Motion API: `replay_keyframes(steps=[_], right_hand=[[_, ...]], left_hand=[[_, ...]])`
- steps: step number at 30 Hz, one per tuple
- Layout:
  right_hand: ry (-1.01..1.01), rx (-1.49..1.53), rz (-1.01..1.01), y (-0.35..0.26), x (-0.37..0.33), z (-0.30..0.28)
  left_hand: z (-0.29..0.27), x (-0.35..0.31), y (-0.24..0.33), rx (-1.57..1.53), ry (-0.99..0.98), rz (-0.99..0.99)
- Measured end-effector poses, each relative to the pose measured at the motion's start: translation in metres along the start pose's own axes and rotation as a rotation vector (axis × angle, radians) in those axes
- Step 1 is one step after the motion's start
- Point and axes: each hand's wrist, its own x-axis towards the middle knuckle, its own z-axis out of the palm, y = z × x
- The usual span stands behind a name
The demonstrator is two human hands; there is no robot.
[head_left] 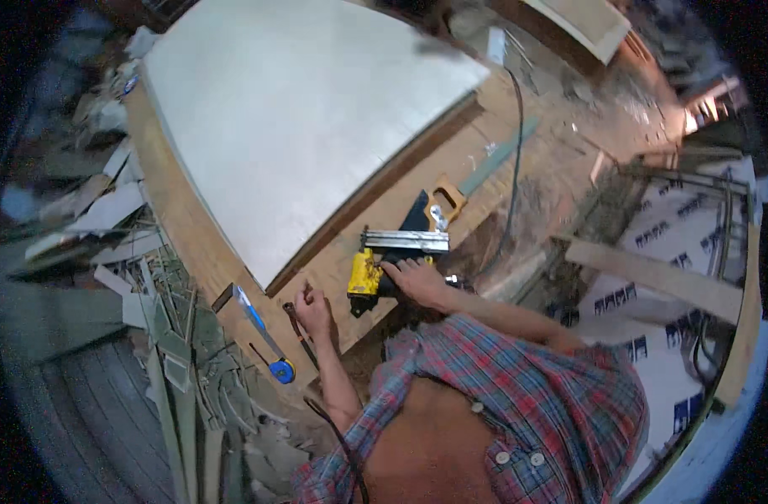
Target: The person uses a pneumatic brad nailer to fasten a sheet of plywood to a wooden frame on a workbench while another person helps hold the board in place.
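Wraps the right hand (417, 281) around a yellow nail gun (365, 275) and half curls the left hand (314, 313) near a white board (304, 118), hard to tell if empty.

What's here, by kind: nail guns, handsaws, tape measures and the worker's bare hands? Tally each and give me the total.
Nail gun: 1, yellow and black, in the right hand
Handsaw: 1
Tape measure: 1, blue
Bare hands: 2, the right and the left hand
Total: 5
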Motion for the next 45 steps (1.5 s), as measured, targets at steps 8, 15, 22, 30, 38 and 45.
replay_keyframes(steps=[8,15,22,30,38,45], right_hand=[[-0.196,0.032,-0.013,0.033,-0.007,-0.035],[-0.117,0.222,-0.115,0.097,-0.047,-0.113],[0.012,0.247,0.260,0.253,-0.077,-0.214],[0.241,0.451,0.695,0.417,-0.103,-0.248],[0.361,0.699,0.922,0.466,-0.111,-0.233],[0.349,0.801,1.025,0.468,-0.136,-0.209]], left_hand=[[0.027,-0.030,0.039,-0.099,0.023,-0.015],[-0.014,-0.062,-0.026,-0.033,0.179,-0.088],[0.071,-0.032,0.124,-0.011,0.248,0.031],[0.346,0.038,0.269,0.499,-0.278,0.574],[0.493,0.085,0.292,0.810,-0.571,0.845],[0.519,0.116,0.284,0.935,-0.559,1.147]])
